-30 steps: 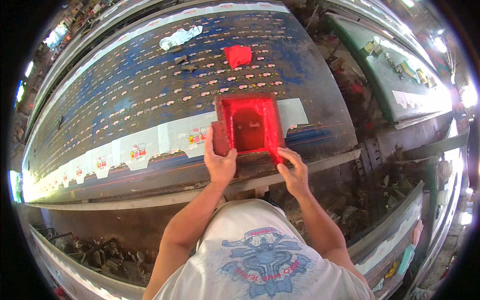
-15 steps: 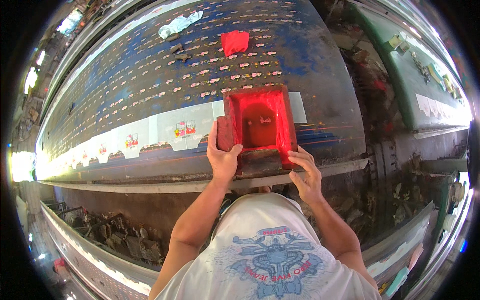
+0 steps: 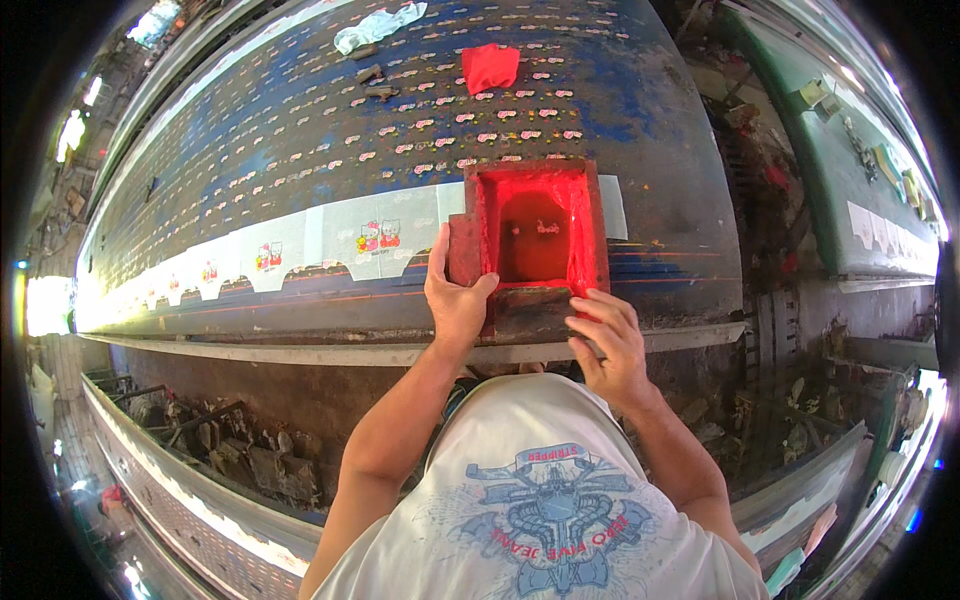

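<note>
A screen printing frame [image 3: 602,235] lies on the long dark table, its inner walls coated in bright red ink. A small printed motif shows through the mesh at its bottom. My left hand [image 3: 460,302] is closed round the block at the frame's left side, fingers along the outer edge and thumb on the inner corner. By the near right corner is my right hand [image 3: 612,345], its fingers loosely bent and apart from the thumb. Its fingertips are over or against the frame's near edge; I cannot tell if they touch. Pale fabric pieces [image 3: 300,245] with printed cartoon figures run leftward from the frame.
Farther up the table [image 3: 680,200] lie a red cloth [image 3: 490,68], a pale cloth [image 3: 380,27] and small dark blocks [image 3: 370,75]. A metal rail [image 3: 300,353] edges the table's near side. Another green table [image 3: 830,150] stands at the right, behind me a further one.
The whole view has shifted a little, with the frame in the same place on the table. My right hand has moved slightly left along the frame's near corner; my left keeps its hold.
</note>
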Action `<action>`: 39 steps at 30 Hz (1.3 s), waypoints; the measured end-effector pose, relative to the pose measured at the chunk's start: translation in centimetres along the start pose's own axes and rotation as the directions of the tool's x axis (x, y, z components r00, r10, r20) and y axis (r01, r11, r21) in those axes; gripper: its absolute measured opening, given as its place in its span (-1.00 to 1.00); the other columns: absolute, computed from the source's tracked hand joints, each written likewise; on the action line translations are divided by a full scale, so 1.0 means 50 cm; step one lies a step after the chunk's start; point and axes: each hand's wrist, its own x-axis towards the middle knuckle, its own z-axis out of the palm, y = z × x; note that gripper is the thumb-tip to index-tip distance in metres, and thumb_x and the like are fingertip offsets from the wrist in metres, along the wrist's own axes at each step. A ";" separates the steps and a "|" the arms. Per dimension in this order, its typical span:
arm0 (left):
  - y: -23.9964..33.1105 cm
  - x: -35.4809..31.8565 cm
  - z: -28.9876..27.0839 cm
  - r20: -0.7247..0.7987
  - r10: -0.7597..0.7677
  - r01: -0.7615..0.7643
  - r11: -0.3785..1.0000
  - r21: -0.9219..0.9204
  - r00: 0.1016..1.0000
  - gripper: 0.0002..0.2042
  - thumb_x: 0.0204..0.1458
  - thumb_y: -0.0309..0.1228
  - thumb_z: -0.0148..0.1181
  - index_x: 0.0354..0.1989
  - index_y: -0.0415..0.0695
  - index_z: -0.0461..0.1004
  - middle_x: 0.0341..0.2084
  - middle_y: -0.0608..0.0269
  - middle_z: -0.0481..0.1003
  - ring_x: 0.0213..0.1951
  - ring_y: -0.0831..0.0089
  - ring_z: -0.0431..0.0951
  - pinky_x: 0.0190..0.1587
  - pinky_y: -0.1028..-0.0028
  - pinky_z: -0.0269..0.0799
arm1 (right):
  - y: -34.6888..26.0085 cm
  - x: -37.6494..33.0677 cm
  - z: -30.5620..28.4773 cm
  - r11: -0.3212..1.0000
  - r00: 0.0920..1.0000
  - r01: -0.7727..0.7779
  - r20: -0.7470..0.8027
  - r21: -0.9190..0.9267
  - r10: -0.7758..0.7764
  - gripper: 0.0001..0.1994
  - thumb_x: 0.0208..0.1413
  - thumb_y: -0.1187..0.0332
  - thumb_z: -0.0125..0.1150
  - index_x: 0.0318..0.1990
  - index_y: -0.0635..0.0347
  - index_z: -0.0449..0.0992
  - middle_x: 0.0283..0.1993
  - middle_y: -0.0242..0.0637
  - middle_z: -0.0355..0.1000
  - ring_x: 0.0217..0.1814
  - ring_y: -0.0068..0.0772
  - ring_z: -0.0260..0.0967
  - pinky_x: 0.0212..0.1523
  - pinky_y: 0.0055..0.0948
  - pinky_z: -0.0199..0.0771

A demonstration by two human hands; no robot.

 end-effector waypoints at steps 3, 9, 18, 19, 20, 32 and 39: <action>-0.012 0.001 0.000 0.000 0.014 -0.014 1.000 -0.018 1.000 0.01 -0.05 -0.71 0.51 0.69 -0.32 0.21 0.51 -0.02 0.44 0.46 0.27 0.50 0.54 0.27 0.40 | -0.018 0.021 0.008 0.996 0.989 0.049 0.139 -0.070 -0.039 -0.55 0.06 0.49 0.62 0.15 0.14 0.73 0.33 -0.15 0.63 0.47 0.08 0.53 0.42 0.05 0.52; -0.021 0.004 -0.003 0.011 0.024 -0.025 0.999 0.032 1.000 0.01 -0.05 -0.65 0.52 0.69 -0.35 0.21 0.52 -0.08 0.42 0.50 0.23 0.47 0.58 0.25 0.36 | -0.016 0.050 0.024 0.979 0.969 0.121 0.235 -0.166 -0.080 -0.52 0.05 0.53 0.49 0.20 0.16 0.72 0.28 -0.17 0.64 0.37 0.03 0.57 0.39 0.01 0.53; -0.023 0.004 -0.008 0.040 0.004 -0.002 0.999 -0.045 0.999 0.01 -0.05 -0.65 0.53 0.69 -0.35 0.20 0.54 -0.10 0.41 0.53 0.19 0.44 0.60 0.24 0.32 | -0.022 0.109 0.035 0.969 0.972 0.155 0.204 -0.193 -0.115 -0.53 0.11 0.53 0.34 0.23 0.20 0.72 0.21 -0.21 0.67 0.29 -0.10 0.61 0.33 -0.06 0.56; -0.022 0.003 -0.008 0.042 -0.012 0.015 0.998 -0.062 0.999 0.01 -0.04 -0.65 0.53 0.69 -0.35 0.20 0.55 -0.10 0.40 0.54 0.18 0.44 0.61 0.24 0.32 | -0.023 0.112 0.035 0.968 0.970 0.156 0.216 -0.195 -0.113 -0.53 0.12 0.53 0.34 0.23 0.21 0.72 0.21 -0.21 0.67 0.27 -0.10 0.61 0.33 -0.06 0.55; -0.030 0.004 -0.007 0.038 -0.001 0.003 0.999 -0.050 0.999 0.02 -0.04 -0.65 0.54 0.69 -0.35 0.20 0.56 -0.10 0.40 0.54 0.18 0.44 0.61 0.24 0.32 | -0.023 0.114 0.034 0.968 0.967 0.158 0.229 -0.196 -0.111 -0.54 0.12 0.52 0.33 0.22 0.21 0.72 0.21 -0.21 0.67 0.25 -0.10 0.61 0.32 -0.05 0.55; -0.036 0.005 -0.001 0.029 0.053 -0.051 0.995 -0.080 0.998 -0.16 0.24 -0.53 0.49 0.69 -0.33 0.23 0.55 -0.12 0.43 0.55 0.21 0.43 0.60 0.25 0.32 | 0.060 0.250 -0.011 0.977 0.831 0.119 0.556 -0.176 -0.001 -0.58 0.17 0.54 0.27 0.21 0.27 0.68 0.09 0.00 0.70 0.21 0.12 0.62 0.31 0.04 0.55; -0.079 0.013 -0.002 -0.021 0.098 -0.101 0.974 -0.201 0.995 -0.41 0.51 -0.54 0.20 0.68 -0.32 0.27 0.54 0.01 0.44 0.50 0.31 0.46 0.57 0.30 0.33 | 0.143 0.352 0.037 0.979 0.915 0.066 0.402 -0.194 0.018 -0.55 0.20 0.64 0.31 0.26 0.22 0.67 0.17 -0.04 0.68 0.31 0.19 0.56 0.40 0.09 0.51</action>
